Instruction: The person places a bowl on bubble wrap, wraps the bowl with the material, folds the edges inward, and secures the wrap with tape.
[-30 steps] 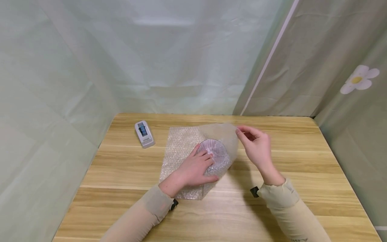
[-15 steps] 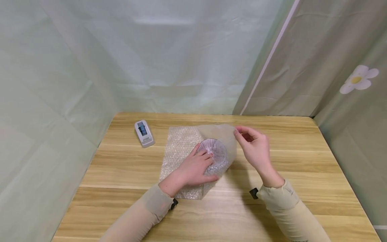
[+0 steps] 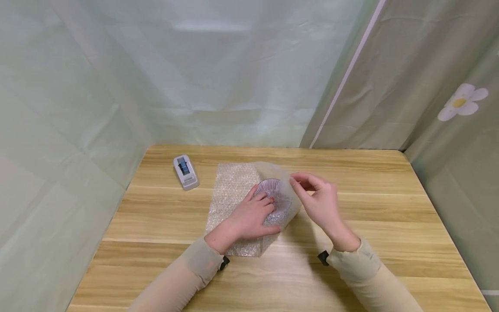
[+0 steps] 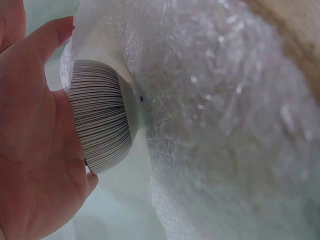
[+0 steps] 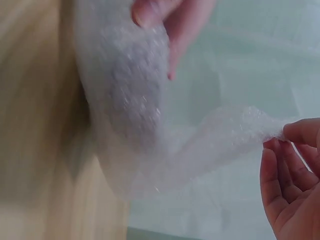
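A small bowl [image 3: 268, 185] with thin dark stripes sits on a sheet of bubble wrap [image 3: 230, 190]. Over its right part lies a lifted flap of the same sheet, so that side shows only hazily. My left hand [image 3: 251, 219] rests on the bowl with fingers spread over the rim and the thumb stretched out over the wrap. In the left wrist view, the palm lies along the rim of the striped bowl [image 4: 100, 117]. My right hand [image 3: 317, 199] pinches the flap's corner between thumb and fingertips; the right wrist view shows this pinch on the bubble wrap [image 5: 230, 132].
A grey-white tape dispenser-like device [image 3: 186, 172] with a blue part lies at the table's back left. The wood-grain table [image 3: 370, 208] is bordered by pale hanging curtains [image 3: 234, 86]. A dark strap-like piece sticks out at each wrist.
My right hand has moved left and slightly toward me, drawing the bubble wrap flap further across the bowl. The left hand has stayed in place on the bowl.
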Demonstrator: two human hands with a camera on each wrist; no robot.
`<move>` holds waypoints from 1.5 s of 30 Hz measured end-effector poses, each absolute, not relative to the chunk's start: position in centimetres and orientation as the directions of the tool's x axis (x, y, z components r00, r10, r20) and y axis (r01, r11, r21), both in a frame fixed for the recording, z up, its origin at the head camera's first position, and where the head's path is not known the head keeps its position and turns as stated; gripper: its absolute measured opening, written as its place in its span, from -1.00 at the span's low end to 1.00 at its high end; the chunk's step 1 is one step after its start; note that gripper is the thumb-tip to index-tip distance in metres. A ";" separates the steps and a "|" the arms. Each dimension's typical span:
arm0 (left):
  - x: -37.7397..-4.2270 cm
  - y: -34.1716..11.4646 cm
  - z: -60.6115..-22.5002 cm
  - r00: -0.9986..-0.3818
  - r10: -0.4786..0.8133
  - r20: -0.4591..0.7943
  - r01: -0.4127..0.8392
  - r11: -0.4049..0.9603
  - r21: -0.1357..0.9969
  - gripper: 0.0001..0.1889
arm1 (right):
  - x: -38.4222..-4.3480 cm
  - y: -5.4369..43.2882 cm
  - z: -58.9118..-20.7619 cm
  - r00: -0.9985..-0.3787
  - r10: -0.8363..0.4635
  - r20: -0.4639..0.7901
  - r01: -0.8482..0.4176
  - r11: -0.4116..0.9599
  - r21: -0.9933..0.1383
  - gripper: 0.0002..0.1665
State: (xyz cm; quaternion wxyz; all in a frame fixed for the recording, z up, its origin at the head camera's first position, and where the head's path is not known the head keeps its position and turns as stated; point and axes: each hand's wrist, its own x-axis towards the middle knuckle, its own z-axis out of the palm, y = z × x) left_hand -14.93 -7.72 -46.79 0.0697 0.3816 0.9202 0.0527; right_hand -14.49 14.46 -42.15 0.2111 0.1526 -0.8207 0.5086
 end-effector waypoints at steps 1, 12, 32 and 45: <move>-15.0 -7.7 -46.8 -0.699 0.710 -0.088 0.695 0.703 0.151 -0.25 | -14.3 14.2 -42.4 -0.857 -0.047 0.513 -0.480 0.434 -0.762 -0.86; -14.8 -7.8 -47.0 -0.692 0.720 -0.056 0.710 0.692 0.131 -0.17 | -12.3 11.9 -45.9 -0.849 -0.183 0.495 -0.521 0.441 -0.731 -0.78; -14.6 -8.0 -47.2 -0.697 0.711 -0.098 0.701 0.703 0.120 -0.17 | -12.3 11.3 -46.4 -0.883 -0.257 0.392 -0.461 0.634 -0.622 -0.83; -15.4 -8.8 -47.1 -0.674 0.737 -0.057 0.708 0.666 0.236 -0.25 | -13.1 11.2 -45.8 -0.908 -0.292 0.300 -0.416 0.709 -0.570 -0.85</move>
